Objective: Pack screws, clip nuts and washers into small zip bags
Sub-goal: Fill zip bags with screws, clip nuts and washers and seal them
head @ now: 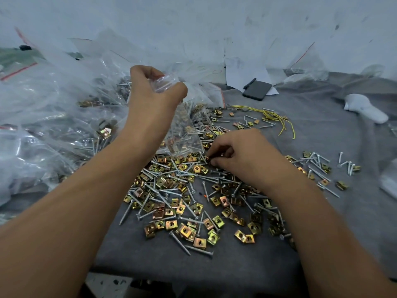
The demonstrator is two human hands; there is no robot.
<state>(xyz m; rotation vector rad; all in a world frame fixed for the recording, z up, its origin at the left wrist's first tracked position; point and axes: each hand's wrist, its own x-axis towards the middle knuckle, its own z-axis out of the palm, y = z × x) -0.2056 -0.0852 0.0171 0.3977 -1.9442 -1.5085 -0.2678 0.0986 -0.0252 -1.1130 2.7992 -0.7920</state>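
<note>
My left hand [153, 93] is raised and grips the mouth of a small clear zip bag [182, 130], which hangs down with screws and clip nuts inside. My right hand [238, 151] rests low on the grey cloth, its fingertips pinched on a brass clip nut [211, 159] at the top edge of the loose pile. That pile of brass clip nuts [182, 230] and silver screws [179, 243] spreads between my forearms. Grey washers [204, 120] lie just behind the bag.
A heap of filled clear zip bags [49, 117] fills the left side. A black phone [257, 90], a pen and white papers lie at the back. Yellow wire [277, 118], a white object [365, 107] and a small cluster of screws [315, 166] sit to the right.
</note>
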